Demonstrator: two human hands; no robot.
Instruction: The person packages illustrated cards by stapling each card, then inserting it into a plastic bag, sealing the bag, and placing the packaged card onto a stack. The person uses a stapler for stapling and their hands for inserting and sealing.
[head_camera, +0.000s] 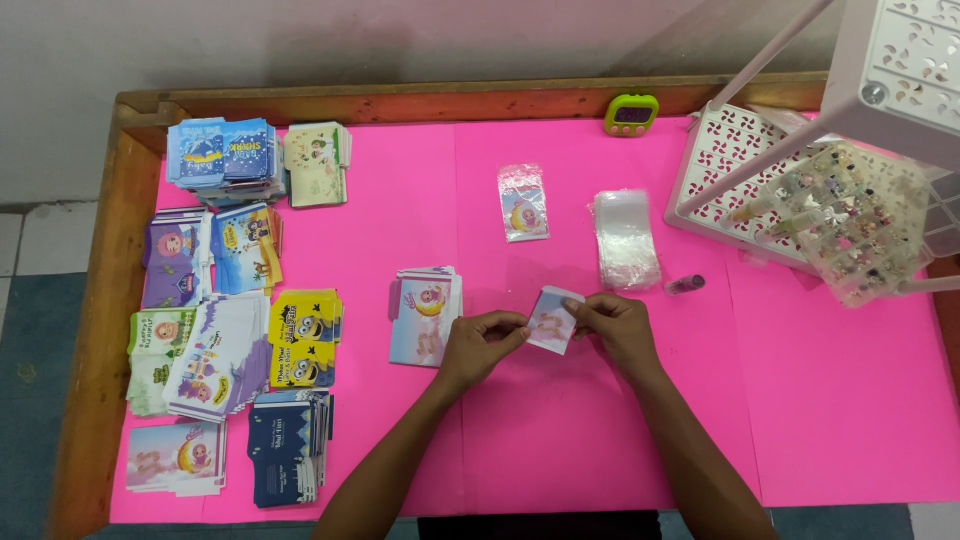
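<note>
My left hand (482, 343) and my right hand (618, 325) both pinch a small printed card (553, 319) just above the pink table cover, one hand at each side edge. A small pile of like cards (425, 315) lies just left of my left hand. Beyond my right hand sits a stack of clear plastic sleeves (626, 238). One card sealed in a clear sleeve (523, 202) lies farther back.
Several piles of printed cards (235, 310) fill the table's left side. A white perforated rack (745, 170) and a clear compartment box of small trinkets (860, 220) stand at the right. A green timer (631, 113) sits at the back edge; a small purple tube (686, 284) lies near the sleeves.
</note>
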